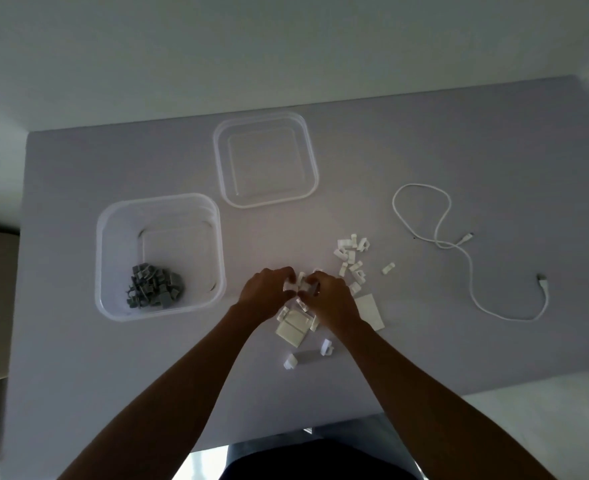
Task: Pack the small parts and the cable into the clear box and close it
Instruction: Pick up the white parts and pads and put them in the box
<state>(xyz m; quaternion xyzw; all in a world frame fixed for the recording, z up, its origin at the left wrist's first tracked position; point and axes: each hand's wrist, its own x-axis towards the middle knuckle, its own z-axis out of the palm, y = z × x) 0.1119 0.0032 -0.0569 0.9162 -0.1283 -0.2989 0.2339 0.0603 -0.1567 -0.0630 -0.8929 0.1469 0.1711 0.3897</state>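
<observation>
You are partway through: the clear box (113, 258) sits open on the bench (459, 150) with a heap of grey parts (154, 285) already in its near corner, and its lid (266, 159) lies apart, just beyond it. Your left hand (264, 292) and right hand (331, 299) meet over the white parts (350, 259), fingers curled round a small bunch of them. More white pieces and flat pads (291, 329) are scattered under and beside your wrists. The white cable (459, 251) lies loose, well to the right, untouched. Left, I judge: white parts, cable, then the lid.
</observation>
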